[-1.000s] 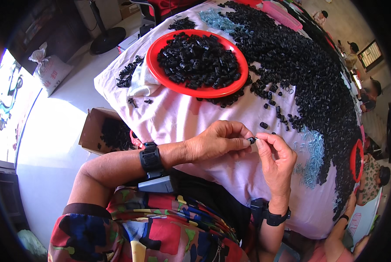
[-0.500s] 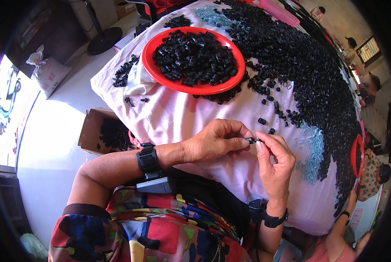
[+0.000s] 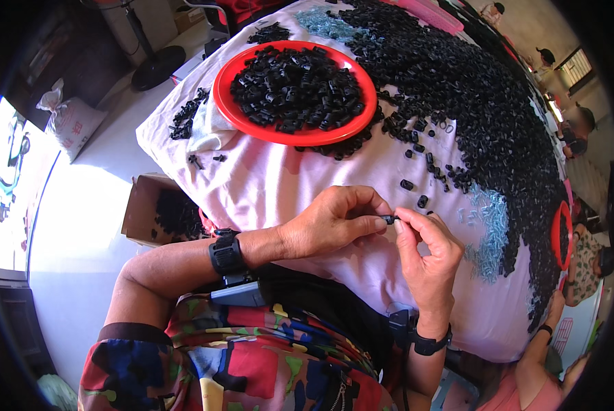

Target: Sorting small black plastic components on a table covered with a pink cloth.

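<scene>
Over the near part of the cloth-covered table, my left hand [image 3: 334,222] pinches a small black plastic part [image 3: 389,219] between thumb and forefinger. My right hand [image 3: 429,250] meets it from the right, its thumb and forefinger closed at the part's other end. Whether the right fingertips hold a separate piece is too small to tell. Two loose black plastic parts [image 3: 407,185] lie on the cloth just beyond my fingers. Farther off, a red plastic basin [image 3: 223,103] is heaped with similar black parts [image 3: 297,89].
A large pile of black parts [image 3: 485,123] spreads over the table's far and right side. Pale blue small pieces [image 3: 492,233] lie near it. A cardboard box [image 3: 139,209] stands left of the table. Other people sit along the right, one reaching an arm [image 3: 536,349] to the table.
The black pieces between my fingertips have come closer together, the right fingertips moving slightly left. The whole view has shifted a little.
</scene>
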`<control>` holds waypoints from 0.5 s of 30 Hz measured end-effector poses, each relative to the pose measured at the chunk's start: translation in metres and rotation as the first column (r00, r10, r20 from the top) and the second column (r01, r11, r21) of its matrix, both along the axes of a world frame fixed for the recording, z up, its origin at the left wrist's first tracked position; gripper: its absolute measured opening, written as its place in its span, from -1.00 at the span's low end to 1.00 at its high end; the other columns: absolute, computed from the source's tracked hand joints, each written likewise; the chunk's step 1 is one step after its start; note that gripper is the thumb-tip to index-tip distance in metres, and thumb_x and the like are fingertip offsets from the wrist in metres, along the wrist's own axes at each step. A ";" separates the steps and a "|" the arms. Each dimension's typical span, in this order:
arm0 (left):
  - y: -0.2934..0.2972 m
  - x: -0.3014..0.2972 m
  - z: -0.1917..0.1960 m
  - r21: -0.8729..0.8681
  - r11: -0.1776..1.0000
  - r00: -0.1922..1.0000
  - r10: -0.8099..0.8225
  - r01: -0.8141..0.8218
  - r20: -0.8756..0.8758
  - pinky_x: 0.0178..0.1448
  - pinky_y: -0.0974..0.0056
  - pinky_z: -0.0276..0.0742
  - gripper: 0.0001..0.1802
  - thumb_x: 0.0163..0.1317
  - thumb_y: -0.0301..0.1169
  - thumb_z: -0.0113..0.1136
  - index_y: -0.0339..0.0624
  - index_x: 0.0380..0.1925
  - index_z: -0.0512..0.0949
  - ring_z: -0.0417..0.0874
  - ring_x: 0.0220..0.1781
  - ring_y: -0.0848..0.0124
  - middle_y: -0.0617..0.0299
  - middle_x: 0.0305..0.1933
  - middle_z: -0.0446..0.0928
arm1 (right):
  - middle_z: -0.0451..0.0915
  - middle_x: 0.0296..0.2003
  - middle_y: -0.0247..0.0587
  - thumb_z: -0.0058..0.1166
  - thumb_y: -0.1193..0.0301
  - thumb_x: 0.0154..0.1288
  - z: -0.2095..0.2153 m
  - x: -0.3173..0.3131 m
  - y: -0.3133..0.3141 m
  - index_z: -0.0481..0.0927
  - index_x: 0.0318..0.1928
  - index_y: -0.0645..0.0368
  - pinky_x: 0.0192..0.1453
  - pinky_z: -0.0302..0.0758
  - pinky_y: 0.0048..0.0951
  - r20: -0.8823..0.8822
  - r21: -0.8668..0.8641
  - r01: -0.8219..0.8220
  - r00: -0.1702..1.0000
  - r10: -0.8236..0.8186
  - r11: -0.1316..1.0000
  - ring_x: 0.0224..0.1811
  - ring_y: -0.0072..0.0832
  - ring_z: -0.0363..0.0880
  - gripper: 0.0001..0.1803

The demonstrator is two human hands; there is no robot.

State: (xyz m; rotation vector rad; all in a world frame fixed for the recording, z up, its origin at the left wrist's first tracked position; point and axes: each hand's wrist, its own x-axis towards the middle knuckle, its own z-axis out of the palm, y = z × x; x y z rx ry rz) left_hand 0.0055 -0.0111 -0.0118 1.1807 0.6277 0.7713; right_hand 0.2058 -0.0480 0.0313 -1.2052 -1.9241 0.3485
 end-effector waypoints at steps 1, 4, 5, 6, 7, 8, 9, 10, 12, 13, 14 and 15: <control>0.000 0.001 -0.001 0.015 1.000 1.000 0.017 -0.018 0.026 -0.18 0.43 0.62 -0.76 0.48 -0.44 0.24 -0.32 0.04 0.55 0.62 -0.24 0.62 0.33 -0.21 0.61 | 0.74 -0.31 -0.13 0.30 0.67 0.25 0.001 0.000 0.000 0.75 -0.07 0.27 -0.31 0.57 -0.44 0.000 0.000 0.003 1.000 -0.003 1.000 -0.40 -0.38 0.64 -0.77; -0.002 0.000 0.001 -0.001 1.000 1.000 0.023 -0.023 -0.009 -0.18 0.45 0.60 -0.78 0.47 -0.45 0.25 -0.33 0.02 0.56 0.60 -0.25 0.64 0.34 -0.23 0.61 | 0.74 -0.32 -0.15 0.31 0.67 0.23 0.003 0.000 -0.001 0.75 -0.09 0.26 -0.34 0.57 -0.43 -0.007 -0.021 0.001 1.000 -0.001 1.000 -0.40 -0.38 0.64 -0.77; -0.002 0.001 0.001 -0.001 1.000 1.000 0.021 -0.021 -0.009 -0.18 0.45 0.60 -0.78 0.47 -0.45 0.25 -0.33 0.02 0.56 0.60 -0.25 0.64 0.34 -0.23 0.61 | 0.74 -0.33 -0.15 0.32 0.67 0.22 0.004 0.000 -0.002 0.75 -0.10 0.26 -0.35 0.57 -0.42 0.004 -0.021 -0.003 1.000 0.003 1.000 -0.41 -0.38 0.64 -0.78; -0.003 0.001 0.001 0.043 0.998 0.998 0.045 -0.044 -0.038 -0.19 0.44 0.60 -0.79 0.45 -0.46 0.26 -0.34 -0.01 0.57 0.61 -0.26 0.64 0.34 -0.25 0.62 | 0.73 -0.34 -0.16 0.33 0.66 0.21 0.004 0.000 -0.001 0.75 -0.12 0.26 -0.36 0.56 -0.42 0.016 -0.021 -0.008 1.000 0.008 1.000 -0.41 -0.38 0.63 -0.78; -0.003 0.002 0.001 0.087 0.994 0.995 0.071 -0.066 -0.065 -0.20 0.43 0.60 -0.81 0.44 -0.47 0.27 -0.34 -0.04 0.59 0.61 -0.27 0.63 0.34 -0.26 0.63 | 0.73 -0.34 -0.16 0.33 0.66 0.21 0.004 0.000 -0.001 0.75 -0.12 0.26 -0.36 0.56 -0.42 0.015 -0.020 -0.006 1.000 0.006 1.000 -0.41 -0.38 0.63 -0.78; -0.003 0.002 0.001 0.087 0.994 0.995 0.070 -0.064 -0.065 -0.20 0.43 0.60 -0.81 0.44 -0.47 0.27 -0.34 -0.04 0.59 0.61 -0.27 0.63 0.34 -0.26 0.63 | 0.73 -0.34 -0.16 0.33 0.67 0.19 0.004 0.001 0.000 0.74 -0.13 0.26 -0.37 0.56 -0.41 0.017 -0.002 -0.022 1.000 0.022 1.000 -0.42 -0.37 0.63 -0.78; -0.003 0.001 0.002 0.110 0.993 0.993 0.063 -0.052 -0.099 -0.15 0.43 0.59 -0.81 0.46 -0.44 0.27 -0.33 -0.04 0.59 0.60 -0.23 0.64 0.35 -0.23 0.63 | 0.73 -0.34 -0.17 0.34 0.67 0.17 0.004 0.001 0.000 0.74 -0.15 0.25 -0.37 0.57 -0.40 0.019 0.015 -0.037 0.999 0.037 0.999 -0.42 -0.36 0.63 -0.78; -0.004 0.001 0.003 0.132 0.990 0.990 0.057 -0.039 -0.132 -0.10 0.44 0.59 -0.80 0.47 -0.42 0.27 -0.32 -0.04 0.60 0.59 -0.19 0.65 0.35 -0.20 0.62 | 0.73 -0.34 -0.17 0.34 0.67 0.17 0.004 0.002 0.000 0.74 -0.15 0.25 -0.37 0.57 -0.40 0.018 0.015 -0.034 0.999 0.034 0.999 -0.42 -0.36 0.63 -0.78; -0.004 0.002 0.004 0.205 0.978 0.980 0.087 -0.049 -0.180 -0.12 0.44 0.58 -0.81 0.45 -0.44 0.29 -0.33 -0.06 0.60 0.58 -0.20 0.65 0.35 -0.22 0.62 | 0.72 -0.35 -0.16 0.33 0.69 0.14 0.003 0.003 0.000 0.72 -0.18 0.25 -0.37 0.58 -0.38 0.029 0.045 -0.051 0.998 0.050 0.998 -0.42 -0.31 0.63 -0.78; -0.005 0.002 0.005 0.277 0.959 0.967 0.122 -0.057 -0.224 -0.13 0.44 0.57 -0.81 0.43 -0.46 0.31 -0.34 -0.07 0.61 0.57 -0.20 0.65 0.34 -0.23 0.63 | 0.72 -0.35 -0.16 0.33 0.69 0.14 0.002 0.004 -0.001 0.72 -0.18 0.25 -0.37 0.58 -0.38 0.031 0.045 -0.045 0.999 0.043 0.998 -0.42 -0.31 0.63 -0.78; -0.006 0.002 0.005 0.277 0.960 0.968 0.114 -0.050 -0.222 -0.13 0.44 0.57 -0.81 0.43 -0.46 0.31 -0.34 -0.07 0.61 0.57 -0.20 0.65 0.34 -0.23 0.63 | 0.72 -0.35 -0.16 0.33 0.69 0.13 0.002 0.004 -0.001 0.70 -0.19 0.25 -0.36 0.58 -0.38 0.039 0.040 -0.051 0.998 0.049 0.998 -0.41 -0.29 0.64 -0.79; -0.008 0.003 0.004 0.352 0.933 0.960 0.163 -0.075 -0.227 -0.15 0.43 0.56 -0.82 0.41 -0.48 0.32 -0.35 -0.09 0.61 0.57 -0.22 0.65 0.33 -0.26 0.63 | 0.71 -0.35 -0.15 0.32 0.69 0.12 0.003 0.005 -0.001 0.69 -0.21 0.25 -0.36 0.58 -0.37 0.051 0.035 -0.057 0.997 0.055 0.998 -0.40 -0.27 0.64 -0.79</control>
